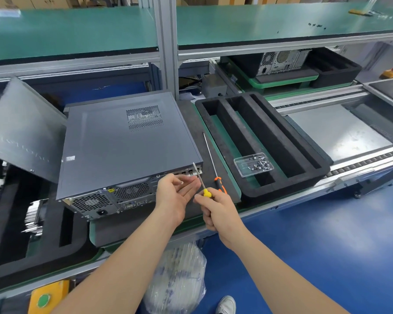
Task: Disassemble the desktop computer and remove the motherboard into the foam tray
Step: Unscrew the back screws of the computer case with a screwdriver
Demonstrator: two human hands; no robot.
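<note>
The grey desktop computer [123, 146] lies flat on a black foam pad, its rear panel with fans and ports facing me. My left hand [177, 193] hovers palm up at the rear right corner, fingers relaxed, with a small screw lying on the fingers. My right hand [213, 209] grips a yellow-handled screwdriver [201, 182], its tip pointing up beside the case corner. The black foam tray [281, 141] with long slots sits to the right of the computer.
A second screwdriver with an orange and black handle [214, 164] lies on the pad between case and tray. A clear plastic dish of screws [254, 165] rests in the tray. A loose grey side panel [23, 130] leans at left. Another computer [284, 61] stands behind.
</note>
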